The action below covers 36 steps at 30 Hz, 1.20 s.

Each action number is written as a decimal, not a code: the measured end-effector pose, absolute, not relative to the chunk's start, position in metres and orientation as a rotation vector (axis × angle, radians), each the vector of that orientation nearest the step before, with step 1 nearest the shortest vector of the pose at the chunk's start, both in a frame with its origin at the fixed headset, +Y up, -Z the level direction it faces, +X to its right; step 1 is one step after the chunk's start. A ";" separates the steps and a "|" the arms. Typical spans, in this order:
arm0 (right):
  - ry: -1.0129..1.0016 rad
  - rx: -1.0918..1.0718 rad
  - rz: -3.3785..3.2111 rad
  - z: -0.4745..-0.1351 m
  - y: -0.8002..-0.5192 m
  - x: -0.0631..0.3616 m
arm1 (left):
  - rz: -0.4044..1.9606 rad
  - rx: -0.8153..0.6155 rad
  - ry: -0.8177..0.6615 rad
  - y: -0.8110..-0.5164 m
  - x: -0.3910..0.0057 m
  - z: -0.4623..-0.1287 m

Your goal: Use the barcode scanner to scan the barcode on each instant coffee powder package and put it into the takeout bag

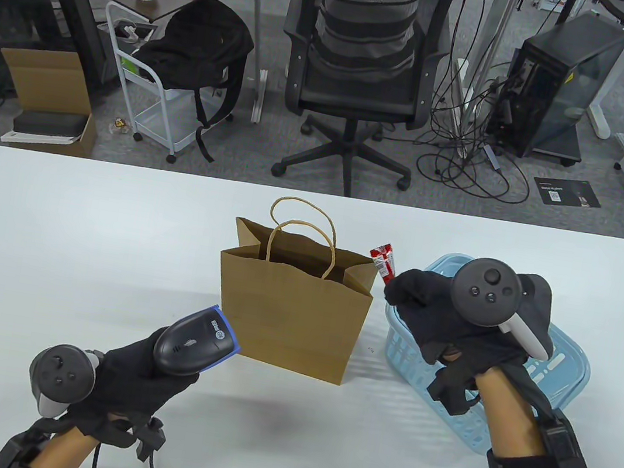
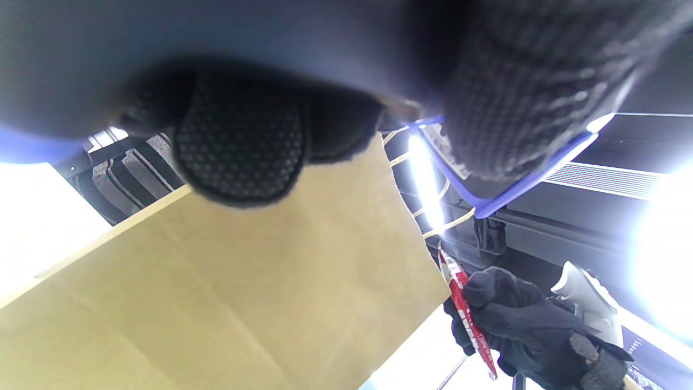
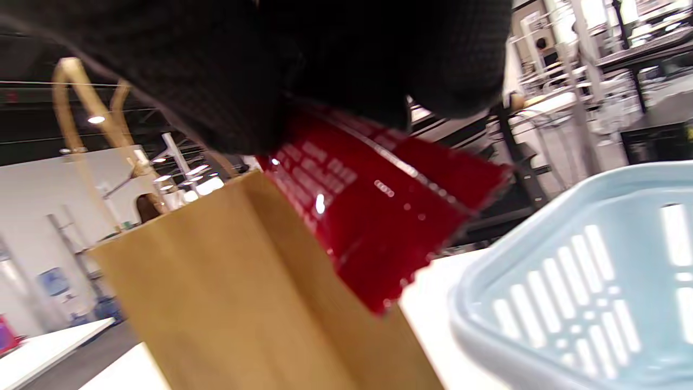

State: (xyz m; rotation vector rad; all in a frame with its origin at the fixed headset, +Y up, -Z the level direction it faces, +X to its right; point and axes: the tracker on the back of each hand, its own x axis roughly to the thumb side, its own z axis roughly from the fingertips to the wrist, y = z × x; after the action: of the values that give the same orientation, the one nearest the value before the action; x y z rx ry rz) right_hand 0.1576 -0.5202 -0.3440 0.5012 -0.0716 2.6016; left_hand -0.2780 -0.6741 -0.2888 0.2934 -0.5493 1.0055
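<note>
The table (image 1: pixel 54 217) carries the bag (image 1: pixel 290 316) at mid-width, mouth open upward, with the basket (image 1: pixel 566 369) near its right edge. Your right hand (image 1: pixel 452 321) sits over the basket, fingers pinched on the packet (image 1: pixel 383 261), whose long axis stands near upright just beside the bag's right rim. Your left hand (image 1: pixel 138 375), curled round the scanner (image 1: pixel 194 340), lies toward the near edge, its nose aimed at the bag; the right hand is the nearer to the mouth

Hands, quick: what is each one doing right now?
Left hand: grips the dark grey barcode scanner with blue trim.
Right hand: pinches a red coffee sachet beside the brown paper bag.
</note>
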 end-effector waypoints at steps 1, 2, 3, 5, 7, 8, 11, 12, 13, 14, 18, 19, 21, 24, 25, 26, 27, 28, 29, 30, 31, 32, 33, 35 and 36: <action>-0.061 0.525 2.599 -0.342 -0.520 0.153 | 1.005 0.296 -0.551 -0.674 -0.278 -0.288; -0.049 0.552 2.602 -0.338 -0.520 0.147 | 1.002 0.298 -0.553 -0.674 -0.277 -0.288; -0.046 0.570 2.603 -0.335 -0.519 0.142 | 1.001 0.296 -0.555 -0.675 -0.277 -0.288; -0.064 0.603 2.597 -0.329 -0.519 0.136 | 0.997 0.294 -0.559 -0.675 -0.276 -0.287; -0.055 0.642 2.569 -0.323 -0.520 0.129 | 1.000 0.296 -0.567 -0.676 -0.275 -0.286; -0.048 0.651 2.559 -0.322 -0.521 0.127 | 1.002 0.301 -0.573 -0.676 -0.274 -0.286; -0.041 0.682 2.563 -0.317 -0.527 0.118 | 1.001 0.313 -0.587 -0.675 -0.272 -0.284; -0.042 0.685 2.574 -0.316 -0.529 0.116 | 0.998 0.313 -0.589 -0.675 -0.271 -0.284; -0.040 0.696 2.587 -0.315 -0.534 0.112 | 0.993 0.311 -0.591 -0.675 -0.271 -0.283; -0.035 0.703 2.590 -0.314 -0.537 0.110 | 0.991 0.312 -0.593 -0.675 -0.270 -0.283; -0.026 0.729 2.602 -0.311 -0.551 0.096 | 0.983 0.312 -0.606 -0.676 -0.268 -0.282; -0.022 0.741 2.610 -0.311 -0.554 0.093 | 0.976 0.311 -0.606 -0.676 -0.268 -0.282; -0.005 0.757 2.622 -0.310 -0.558 0.088 | 0.974 0.304 -0.605 -0.676 -0.267 -0.283; 0.027 0.776 2.608 -0.310 -0.564 0.079 | 0.977 0.280 -0.605 -0.678 -0.266 -0.284; 0.031 0.781 2.604 -0.309 -0.566 0.077 | 0.975 0.276 -0.605 -0.678 -0.266 -0.284; 0.041 0.791 2.600 -0.309 -0.568 0.074 | 0.970 0.273 -0.607 -0.679 -0.265 -0.284; 0.051 0.801 2.596 -0.308 -0.570 0.071 | 0.966 0.273 -0.608 -0.679 -0.265 -0.284; 0.056 0.806 2.595 -0.307 -0.572 0.069 | 0.965 0.272 -0.610 -0.679 -0.265 -0.284; 0.065 0.814 2.594 -0.306 -0.574 0.067 | 0.963 0.269 -0.612 -0.679 -0.264 -0.284; 0.069 0.820 2.592 -0.305 -0.575 0.065 | 0.962 0.267 -0.613 -0.679 -0.264 -0.284; 0.071 0.828 2.585 -0.305 -0.576 0.062 | 0.961 0.265 -0.614 -0.679 -0.264 -0.284; 0.076 0.832 2.584 -0.304 -0.577 0.061 | 0.960 0.263 -0.615 -0.679 -0.264 -0.284; 0.078 0.837 2.583 -0.303 -0.577 0.060 | 0.960 0.261 -0.615 -0.679 -0.264 -0.284; 0.080 0.849 2.576 -0.302 -0.578 0.057 | 0.960 0.258 -0.616 -0.679 -0.263 -0.284; 0.086 0.850 2.576 -0.302 -0.577 0.056 | 0.960 0.258 -0.616 -0.679 -0.263 -0.284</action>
State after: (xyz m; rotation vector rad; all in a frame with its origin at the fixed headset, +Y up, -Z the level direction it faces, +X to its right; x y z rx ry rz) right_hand 0.0557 -0.5774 -0.3021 0.8501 0.0860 2.5760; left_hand -0.2632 -0.6787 -0.2841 0.2578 -0.6164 0.9605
